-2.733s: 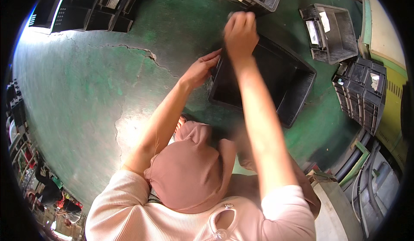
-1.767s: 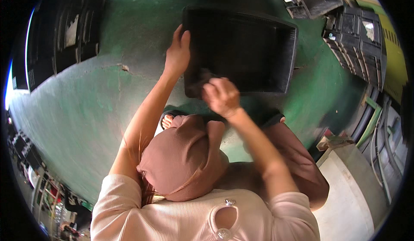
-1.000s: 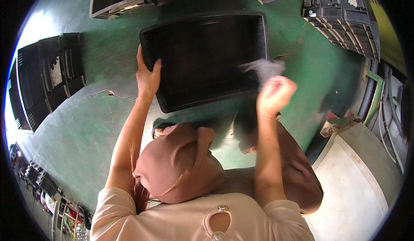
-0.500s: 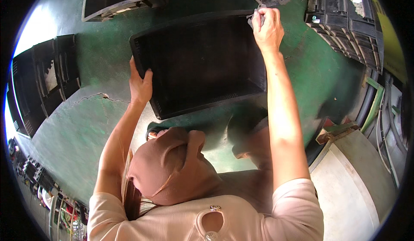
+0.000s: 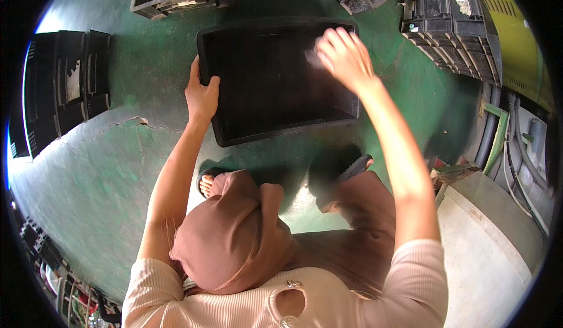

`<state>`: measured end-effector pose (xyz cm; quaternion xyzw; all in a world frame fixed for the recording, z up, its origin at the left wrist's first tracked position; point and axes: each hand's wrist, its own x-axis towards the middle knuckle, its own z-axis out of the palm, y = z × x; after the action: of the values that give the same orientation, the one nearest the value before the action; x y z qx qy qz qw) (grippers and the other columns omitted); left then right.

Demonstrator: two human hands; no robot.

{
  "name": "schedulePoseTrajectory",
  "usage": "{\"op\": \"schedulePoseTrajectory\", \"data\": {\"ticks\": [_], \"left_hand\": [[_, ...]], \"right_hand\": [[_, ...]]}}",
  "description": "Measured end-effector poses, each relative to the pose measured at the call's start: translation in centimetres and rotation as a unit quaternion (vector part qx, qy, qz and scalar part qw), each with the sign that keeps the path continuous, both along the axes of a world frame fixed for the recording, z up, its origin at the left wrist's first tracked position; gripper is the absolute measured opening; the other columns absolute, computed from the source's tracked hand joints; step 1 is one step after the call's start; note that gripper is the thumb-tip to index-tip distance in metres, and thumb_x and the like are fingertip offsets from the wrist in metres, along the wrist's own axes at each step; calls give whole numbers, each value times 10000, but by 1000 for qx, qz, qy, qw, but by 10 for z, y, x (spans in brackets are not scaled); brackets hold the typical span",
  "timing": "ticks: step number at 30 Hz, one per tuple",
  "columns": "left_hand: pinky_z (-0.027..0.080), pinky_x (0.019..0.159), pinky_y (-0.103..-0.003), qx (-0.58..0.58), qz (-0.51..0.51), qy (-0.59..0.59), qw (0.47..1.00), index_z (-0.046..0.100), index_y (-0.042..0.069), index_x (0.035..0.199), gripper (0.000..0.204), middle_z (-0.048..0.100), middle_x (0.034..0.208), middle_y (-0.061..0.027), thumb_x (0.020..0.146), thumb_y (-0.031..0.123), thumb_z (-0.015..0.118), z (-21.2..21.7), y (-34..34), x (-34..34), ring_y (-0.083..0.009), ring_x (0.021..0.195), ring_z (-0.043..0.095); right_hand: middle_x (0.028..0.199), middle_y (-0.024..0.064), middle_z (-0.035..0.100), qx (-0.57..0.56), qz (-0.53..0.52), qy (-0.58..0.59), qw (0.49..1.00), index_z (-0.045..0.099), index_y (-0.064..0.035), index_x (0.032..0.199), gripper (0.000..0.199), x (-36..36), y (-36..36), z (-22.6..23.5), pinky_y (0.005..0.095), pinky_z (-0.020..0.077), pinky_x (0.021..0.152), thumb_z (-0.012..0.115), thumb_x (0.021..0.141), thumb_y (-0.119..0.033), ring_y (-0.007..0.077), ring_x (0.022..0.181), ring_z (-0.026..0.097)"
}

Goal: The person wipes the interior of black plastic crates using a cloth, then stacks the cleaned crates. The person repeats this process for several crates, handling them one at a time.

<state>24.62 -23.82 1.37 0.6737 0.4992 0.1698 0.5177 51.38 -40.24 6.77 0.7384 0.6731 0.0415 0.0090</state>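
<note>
Left hand: your left hand (image 5: 201, 95) clamps the left rim of the large black rectangular plastic crate (image 5: 275, 79), thumb inside.
Right hand: your right hand (image 5: 345, 58) is closed on a small pale cloth (image 5: 312, 59), blurred, over the crate's right side.
Crate: it sits on the worn green floor (image 5: 105, 170), just ahead of your knees; smooth walls, ribbed base.
Labels: a white label patch shows on the stacked black crates (image 5: 64, 90) at far left.
Other crates: black slotted crates (image 5: 454, 23) stand at upper right.
</note>
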Motion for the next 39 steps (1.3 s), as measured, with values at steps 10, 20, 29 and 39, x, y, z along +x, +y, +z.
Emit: {"op": "schedulePoseTrajectory", "data": {"ticks": [10, 20, 29, 39], "left_hand": [[491, 778, -332, 35, 4, -30, 999, 413, 130, 1366, 631, 617, 1118, -176, 751, 96, 548, -8, -1, -1, -213, 816, 650], [472, 840, -399, 14, -82, 5, 996, 415, 147, 1339, 605, 623, 1057, -213, 749, 126, 548, 9, -4, 25, -342, 949, 617], [470, 857, -381, 34, -99, 5, 995, 479, 154, 1287, 559, 621, 1099, -174, 737, 117, 574, 5, -7, 19, -339, 988, 608], [477, 746, -318, -43, 43, 19, 998, 447, 173, 1320, 611, 627, 914, -137, 726, 134, 586, 6, -28, 10, -196, 755, 596]], "right_hand": [[884, 60, 612, -279, -26, 87, 956, 686, -68, 748, 164, -50, -104, -75, 375, 432, 872, 550, 762, -159, 217, 972, 543], [1002, 89, 602, -271, -108, -89, 953, 684, -75, 844, 223, 0, -72, -80, 387, 383, 907, 494, 809, -187, 242, 1042, 502], [1230, 91, 501, -232, -243, 350, 874, 673, -69, 851, 148, -22, -56, 77, 362, 388, 964, 682, 704, -65, 245, 1164, 474], [1050, 116, 615, -226, -319, 237, 889, 654, -82, 908, 124, -30, -83, 45, 403, 497, 799, 602, 796, -91, 308, 910, 613]]}}
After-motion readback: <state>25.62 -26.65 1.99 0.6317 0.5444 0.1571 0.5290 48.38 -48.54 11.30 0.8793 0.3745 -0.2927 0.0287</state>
